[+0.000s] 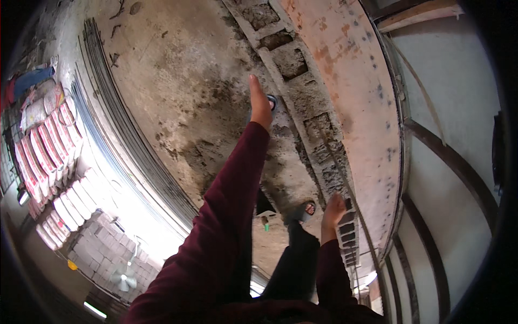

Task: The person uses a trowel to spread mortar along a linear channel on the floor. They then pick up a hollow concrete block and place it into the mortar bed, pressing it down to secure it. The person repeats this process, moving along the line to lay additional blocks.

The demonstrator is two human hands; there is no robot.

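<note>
My left arm, in a dark red sleeve, reaches forward over the stained concrete floor (189,65). Seen edge-on, my left hand (260,105) has its fingers stretched out, with nothing visible in it. Just to its right runs a long row of hollow grey concrete blocks (302,94), their cavities facing up. Lower down, my right hand (333,210) hangs beside the nearer end of that row; its fingers are mostly hidden. Past it slants a long thin rod or cord (353,194), and I cannot make out whether the hand touches it.
My sandalled feet (306,210) stand left of the blocks. A pinkish, stained panel (367,108) borders the row on the right. Bundled long metal bars (116,116) lie to the left, with stacked bags (46,154) beyond. A fan (124,278) stands at lower left.
</note>
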